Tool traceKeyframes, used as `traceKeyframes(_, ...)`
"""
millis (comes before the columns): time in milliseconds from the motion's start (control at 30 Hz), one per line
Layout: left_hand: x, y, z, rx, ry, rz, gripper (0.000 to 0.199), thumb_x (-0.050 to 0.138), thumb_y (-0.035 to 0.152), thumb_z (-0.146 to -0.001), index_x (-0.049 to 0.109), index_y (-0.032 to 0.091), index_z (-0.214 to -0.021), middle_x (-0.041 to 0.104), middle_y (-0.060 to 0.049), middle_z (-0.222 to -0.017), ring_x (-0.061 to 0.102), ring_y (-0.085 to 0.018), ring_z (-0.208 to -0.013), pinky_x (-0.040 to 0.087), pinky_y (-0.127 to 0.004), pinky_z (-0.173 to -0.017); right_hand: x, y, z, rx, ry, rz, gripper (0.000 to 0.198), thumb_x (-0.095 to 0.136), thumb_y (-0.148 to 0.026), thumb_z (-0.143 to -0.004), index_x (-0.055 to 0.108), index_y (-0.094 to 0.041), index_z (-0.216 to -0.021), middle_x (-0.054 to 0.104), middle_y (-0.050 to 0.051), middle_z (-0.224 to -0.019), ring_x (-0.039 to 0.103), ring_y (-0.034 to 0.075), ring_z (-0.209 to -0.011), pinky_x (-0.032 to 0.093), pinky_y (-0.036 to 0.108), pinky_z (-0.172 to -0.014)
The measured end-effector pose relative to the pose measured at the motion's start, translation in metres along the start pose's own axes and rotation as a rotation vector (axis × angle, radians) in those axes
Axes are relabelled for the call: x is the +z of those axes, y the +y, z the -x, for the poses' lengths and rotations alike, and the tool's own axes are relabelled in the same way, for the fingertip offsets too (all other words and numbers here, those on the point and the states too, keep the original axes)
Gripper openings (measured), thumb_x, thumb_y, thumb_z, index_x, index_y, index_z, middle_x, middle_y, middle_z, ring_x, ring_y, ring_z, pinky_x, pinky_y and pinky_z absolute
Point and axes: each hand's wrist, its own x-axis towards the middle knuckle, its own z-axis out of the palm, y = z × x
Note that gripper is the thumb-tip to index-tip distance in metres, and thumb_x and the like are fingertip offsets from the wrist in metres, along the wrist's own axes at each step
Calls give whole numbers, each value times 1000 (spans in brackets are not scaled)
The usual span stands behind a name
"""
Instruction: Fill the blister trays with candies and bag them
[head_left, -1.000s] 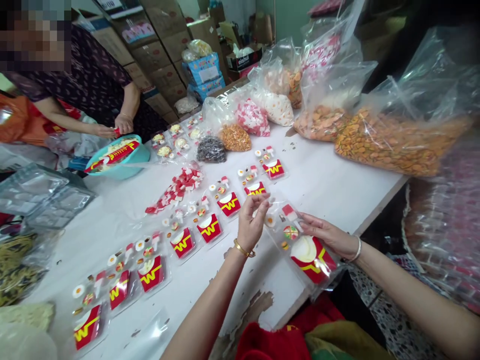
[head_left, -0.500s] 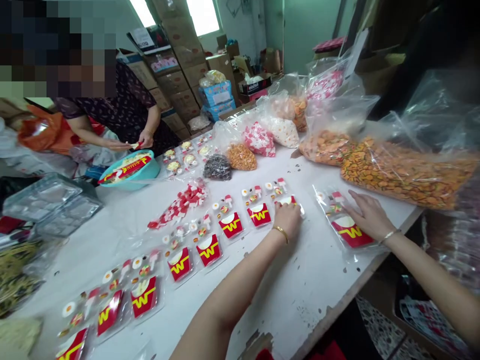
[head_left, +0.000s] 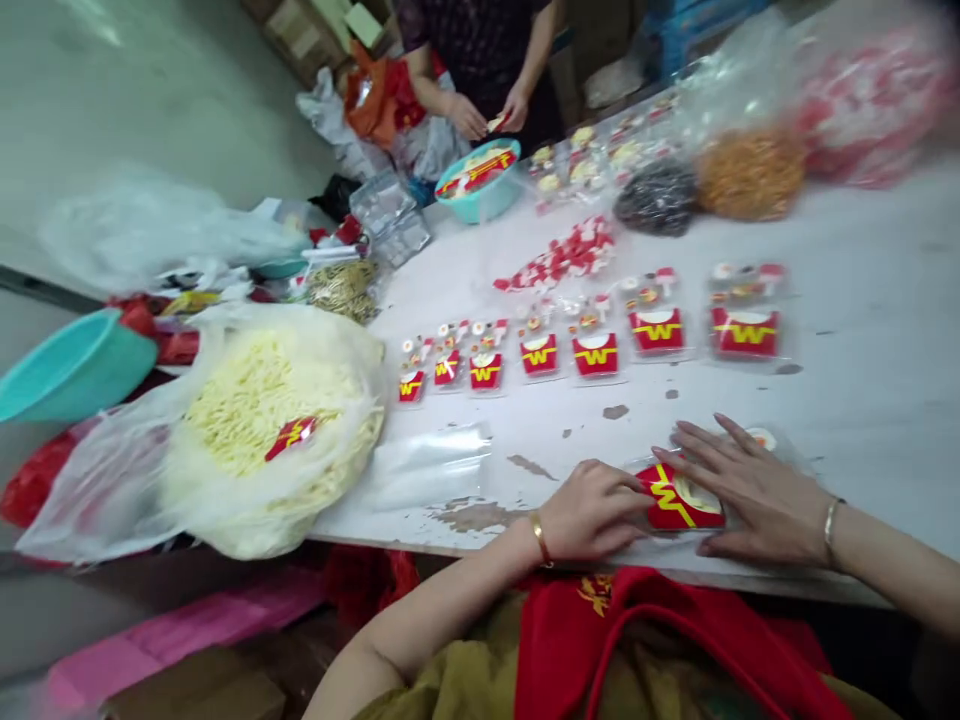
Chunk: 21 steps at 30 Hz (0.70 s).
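Observation:
A transparent plastic packet with a red and yellow fries-box piece (head_left: 670, 497) lies near the table's front edge, turned on its side. At its left edge, the fingers of my left hand (head_left: 600, 510) are bent and pinch the plastic. My right hand (head_left: 772, 495) rests over the packet's other end, its fingers spread flat and hiding most of the small pieces. Beyond my hands runs a row of similar packets, among them one packet (head_left: 745, 333) at the right end and another (head_left: 595, 355) in the middle.
A large bag of pale yellow fries-shaped pieces (head_left: 247, 400) stands at the left, beside flat transparent bags (head_left: 435, 465). Red and white pieces (head_left: 566, 255) lie behind the row. Across the table, a co-worker's hands (head_left: 487, 115) work above a turquoise basin (head_left: 480, 205).
The view has swung left and down. My left hand has left the row and come to the packet by my right hand. That packet now lies sideways, closer to my body.

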Motion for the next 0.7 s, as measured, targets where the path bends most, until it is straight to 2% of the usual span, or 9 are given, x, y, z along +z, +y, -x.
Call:
traceKeyframes(100, -14, -22, 58, -405, 324, 21, 24, 46, 38, -91, 57, 18, -101, 62, -7, -98, 54, -17, -93, 40, -31, -83, 13, -14, -28, -36, -37, 8, 102, 59, -72, -65, 27, -19, -147, 51, 18, -133, 43, 37, -124, 16, 58, -108)
traceKeyframes(167, -19, -43, 91, -694, 479, -59, 22, 45, 38, -92, 57, 19, -90, 61, -5, -89, 54, -17, -86, 39, -32, -80, 15, -27, -43, -33, -54, 9, 100, 57, -73, -66, 30, -18, -146, 51, 19, -131, 45, 36, -120, 22, 55, -105)
traceKeyframes(233, -19, -65, 115, -901, 529, -154, 22, 49, 41, -89, 56, 19, -89, 60, -4, -89, 54, -18, -86, 38, -33, -78, 15, -40, -57, -16, -62, 5, 99, 56, -74, -66, 33, -17, -144, 50, 19, -131, 46, 36, -119, 28, 52, -102)
traceKeyframes(300, -14, -83, 131, -1009, 523, -212, 23, 55, 42, -85, 55, 20, -90, 59, -4, -90, 54, -19, -87, 37, -33, -77, 15, -52, -69, 2, -59, 4, 99, 55, -74, -67, 34, -16, -144, 50, 20, -130, 47, 35, -116, 31, 50, -98)
traceKeyframes(400, -4, -98, 142, -1043, 526, -228, 15, 54, 33, -87, 55, 19, -84, 58, -4, -85, 53, -18, -83, 36, -31, -74, 12, -66, -83, 2, -46, 6, 98, 54, -75, -68, 32, -16, -144, 51, 20, -127, 47, 35, -113, 34, 48, -95)
traceKeyframes(500, 1, -100, 143, -995, 553, -175, 15, 49, 29, -89, 56, 19, -79, 59, -3, -80, 53, -17, -79, 35, -30, -72, 7, -77, -94, -1, -48, 8, 99, 53, -75, -68, 30, -17, -145, 50, 19, -126, 46, 35, -113, 34, 48, -94)
traceKeyframes(700, 6, -80, 130, -713, 610, 141, 22, 51, 32, -89, 61, 19, -74, 59, -1, -73, 54, -13, -73, 38, -28, -72, -3, -94, -109, -3, -85, 6, 103, 54, -76, -66, 28, -17, -146, 48, 19, -128, 44, 34, -114, 31, 47, -96)
